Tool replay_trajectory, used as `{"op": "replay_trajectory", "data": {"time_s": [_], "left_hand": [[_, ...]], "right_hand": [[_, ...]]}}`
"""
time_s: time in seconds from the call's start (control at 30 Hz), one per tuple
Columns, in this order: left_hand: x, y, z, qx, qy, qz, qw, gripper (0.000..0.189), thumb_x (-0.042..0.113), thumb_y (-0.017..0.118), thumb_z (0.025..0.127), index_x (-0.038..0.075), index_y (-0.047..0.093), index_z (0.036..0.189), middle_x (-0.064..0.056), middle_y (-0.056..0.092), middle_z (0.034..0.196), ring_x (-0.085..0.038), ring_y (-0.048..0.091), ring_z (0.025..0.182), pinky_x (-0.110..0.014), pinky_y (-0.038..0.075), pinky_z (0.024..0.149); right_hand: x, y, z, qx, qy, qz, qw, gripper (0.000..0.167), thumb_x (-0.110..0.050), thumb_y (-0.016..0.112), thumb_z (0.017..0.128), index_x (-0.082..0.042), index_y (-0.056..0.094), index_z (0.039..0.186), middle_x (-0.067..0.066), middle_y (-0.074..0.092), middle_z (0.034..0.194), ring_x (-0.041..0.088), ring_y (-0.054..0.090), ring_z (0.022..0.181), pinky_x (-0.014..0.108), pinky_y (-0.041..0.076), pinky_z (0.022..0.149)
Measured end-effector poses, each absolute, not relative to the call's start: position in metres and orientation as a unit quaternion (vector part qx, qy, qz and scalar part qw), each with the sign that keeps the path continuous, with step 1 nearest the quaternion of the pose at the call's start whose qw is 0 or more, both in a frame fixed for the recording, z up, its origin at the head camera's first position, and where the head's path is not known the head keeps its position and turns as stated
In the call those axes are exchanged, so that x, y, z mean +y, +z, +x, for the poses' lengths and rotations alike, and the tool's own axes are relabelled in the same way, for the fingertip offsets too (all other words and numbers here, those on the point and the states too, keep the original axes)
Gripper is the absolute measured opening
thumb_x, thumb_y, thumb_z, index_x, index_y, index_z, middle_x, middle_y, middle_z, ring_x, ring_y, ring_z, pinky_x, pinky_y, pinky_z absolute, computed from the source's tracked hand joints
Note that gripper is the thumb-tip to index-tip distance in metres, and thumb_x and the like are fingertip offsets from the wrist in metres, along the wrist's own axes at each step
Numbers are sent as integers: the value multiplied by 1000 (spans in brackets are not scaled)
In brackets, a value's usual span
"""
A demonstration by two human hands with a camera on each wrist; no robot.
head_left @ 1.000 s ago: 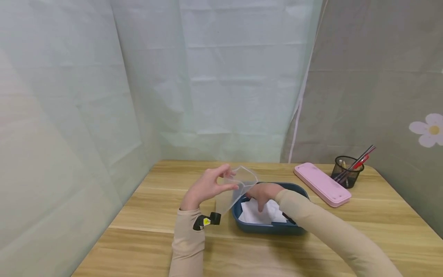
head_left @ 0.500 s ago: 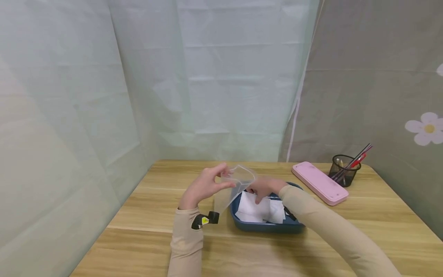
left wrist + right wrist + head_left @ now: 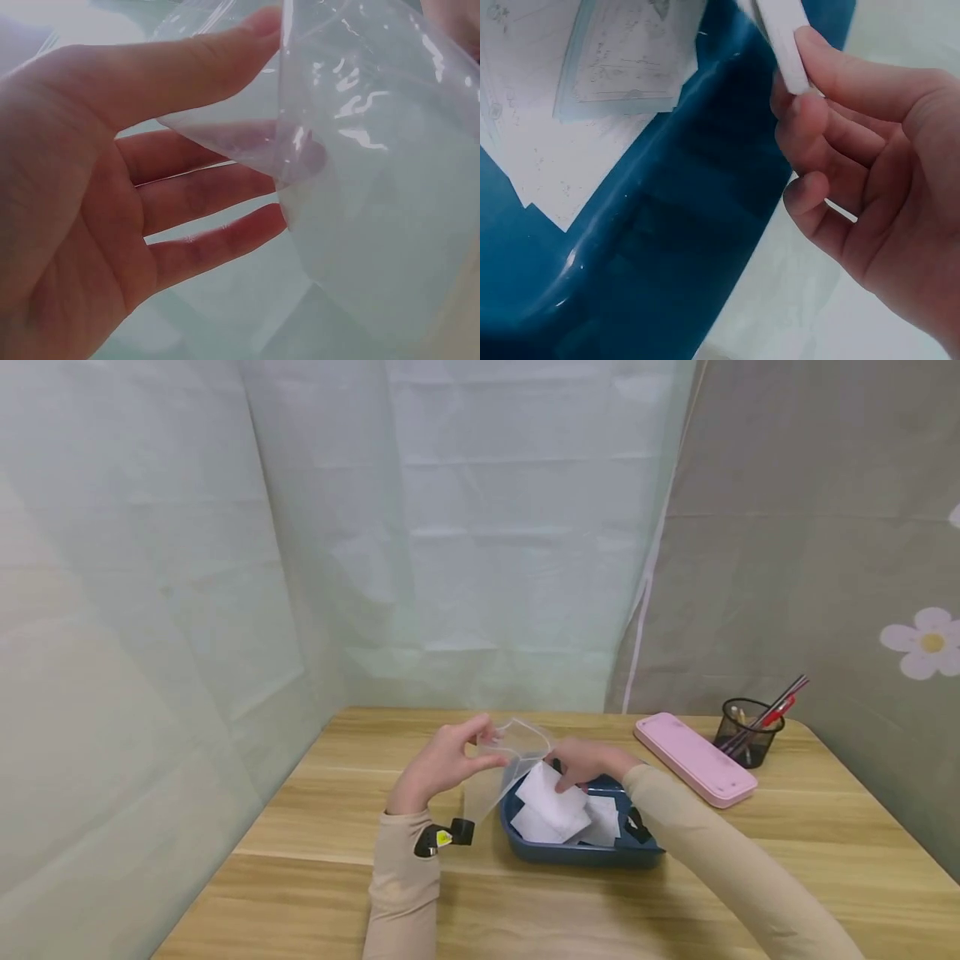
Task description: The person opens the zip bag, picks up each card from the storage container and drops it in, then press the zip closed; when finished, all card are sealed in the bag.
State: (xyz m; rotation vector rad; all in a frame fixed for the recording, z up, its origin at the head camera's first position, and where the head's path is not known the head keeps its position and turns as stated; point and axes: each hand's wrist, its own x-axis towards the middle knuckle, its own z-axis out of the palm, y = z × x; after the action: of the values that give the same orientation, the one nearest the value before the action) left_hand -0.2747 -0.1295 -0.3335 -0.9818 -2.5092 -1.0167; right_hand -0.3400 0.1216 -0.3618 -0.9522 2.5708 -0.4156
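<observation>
While pinching white paper [image 3: 784, 46] in the right hand [image 3: 885, 165] above illegibly printed papers [image 3: 532, 105] in the blue tray [image 3: 585, 854], held a clear plastic bag [image 3: 382, 180] in the wide-spread left hand [image 3: 444, 762] by the tray's left rim, with wooden tabletop [image 3: 300, 827] further left.

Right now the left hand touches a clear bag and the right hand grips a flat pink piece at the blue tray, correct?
One colour is wrong: the right hand grips a flat white piece, as the right wrist view shows. The rest stands.
</observation>
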Motion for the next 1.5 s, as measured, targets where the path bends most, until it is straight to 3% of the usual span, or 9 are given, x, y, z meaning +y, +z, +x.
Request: {"op": "replay_trajectory", "data": {"time_s": [0.17,0.3,0.53,0.8,1.17,1.33,1.5], "left_hand": [[-131,-332,-274,-869,-351,-325,126,27,27,76,83,16,52,87,-5,72,107,-21,66,100,-38,53,85],[-132,-332,-273,-868,-354,-327,119,25,27,75,84,15,54,90,-8,72,109,-24,66,100,-42,53,86],[-135,-336,-275,-864,-353,-332,134,25,23,76,83,11,58,96,-7,72,103,-21,66,96,-40,52,86],[-137,-335,-277,-870,-338,-327,148,26,22,77,82,12,56,94,-3,69,95,-17,65,92,-37,52,87],[-134,-336,-282,-868,-344,-330,136,26,20,77,82,12,55,93,-3,67,95,-17,64,92,-38,52,87],[-132,-338,-284,-868,-347,-331,129,27,20,77,82,10,56,95,-6,71,100,-19,65,94,-37,52,86],[-132,-337,-283,-876,-343,-319,115,29,23,78,82,10,58,98,-8,71,102,-20,64,93,-37,51,85]], "right_hand": [[126,-355,-339,905,-151,-353,180,46,-11,69,89,3,52,129,-3,54,56,20,61,45,24,50,49],[131,-352,-336,916,-182,-320,161,52,-7,68,89,1,45,135,2,58,61,27,61,47,25,49,48],[149,-346,-324,926,-227,-289,89,59,-8,65,91,2,36,141,3,58,62,12,51,44,24,44,47],[160,-339,-310,911,-316,-266,0,63,-5,66,89,-6,31,142,5,58,61,16,52,48,28,45,50],[167,-333,-291,902,-369,-192,-112,60,-9,66,90,-9,34,141,12,66,74,15,56,54,28,48,55],[172,-334,-288,897,-385,-173,-135,59,-8,65,91,-8,35,141,15,68,78,18,59,56,28,51,57],[173,-332,-284,888,-410,-146,-149,56,-8,64,92,-8,34,139,23,70,91,24,65,70,34,57,64]]}}
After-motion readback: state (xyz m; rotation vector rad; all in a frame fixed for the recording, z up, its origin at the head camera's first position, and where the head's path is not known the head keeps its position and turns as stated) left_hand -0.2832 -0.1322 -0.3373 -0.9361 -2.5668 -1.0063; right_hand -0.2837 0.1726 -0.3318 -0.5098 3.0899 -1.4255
